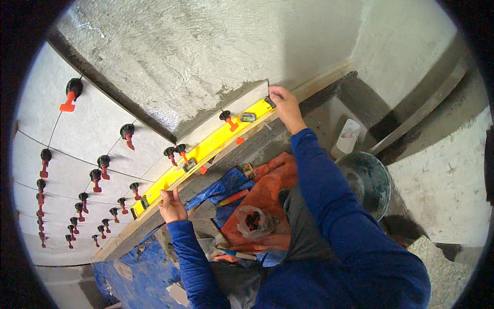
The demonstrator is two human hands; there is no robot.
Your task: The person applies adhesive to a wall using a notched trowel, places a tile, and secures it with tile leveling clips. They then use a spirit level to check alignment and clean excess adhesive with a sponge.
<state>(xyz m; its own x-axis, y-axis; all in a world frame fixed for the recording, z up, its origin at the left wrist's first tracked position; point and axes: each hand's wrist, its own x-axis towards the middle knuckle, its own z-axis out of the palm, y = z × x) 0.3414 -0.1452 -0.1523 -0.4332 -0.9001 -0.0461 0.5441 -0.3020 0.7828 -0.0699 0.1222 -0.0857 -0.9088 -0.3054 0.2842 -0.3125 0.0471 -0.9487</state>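
A yellow spirit level lies along a narrow light-grey tile strip at the foot of the wall, rising toward the right. My right hand grips its right end, with the fingers at the strip's end edge. My left hand holds the level's lower edge near its left end, thumb and finger against it. A black-and-red levelling clip stands in the joint just above the level. Two more clips sit by its middle vial. What my hidden fingers touch behind the level cannot be seen.
Large grey tiles with several black-and-red clips cover the left wall; bare rough mortar lies right of them. Below are a red-orange cloth, a blue tarp and a clear bag. A bucket stands at right.
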